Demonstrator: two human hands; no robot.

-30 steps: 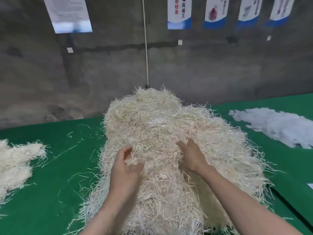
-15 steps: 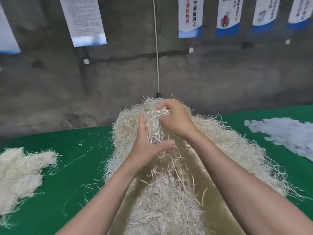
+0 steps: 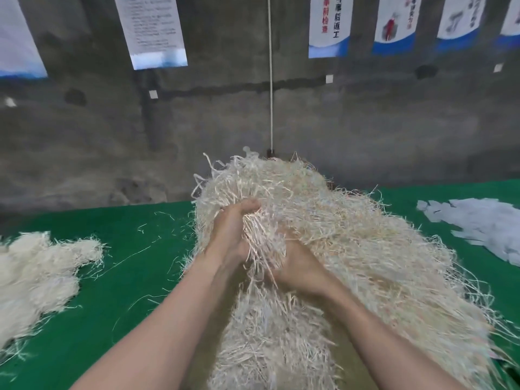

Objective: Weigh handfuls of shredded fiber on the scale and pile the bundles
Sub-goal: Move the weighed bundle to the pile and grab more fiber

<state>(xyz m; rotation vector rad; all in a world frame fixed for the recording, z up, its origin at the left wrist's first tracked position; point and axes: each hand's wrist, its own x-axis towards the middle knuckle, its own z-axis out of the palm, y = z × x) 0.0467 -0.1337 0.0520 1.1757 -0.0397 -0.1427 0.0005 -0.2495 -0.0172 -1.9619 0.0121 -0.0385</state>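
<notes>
two hands [image 3: 231, 235] [image 3: 299, 267] gripping one fiber heap [image 3: 365, 249]

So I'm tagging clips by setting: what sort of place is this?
Probably a small workshop or factory: bare concrete wall hung with printed notices, a green table heaped with shredded fiber.

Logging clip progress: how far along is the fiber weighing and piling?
Looks done: a smaller pile of pale shredded fiber lies on the green table at left. In hand: the left hand and right hand share a grip on one handful of strands atop the large cream shredded-fiber heap. Remaining: weighing that handful (no scale in view) and most of the heap.
</notes>
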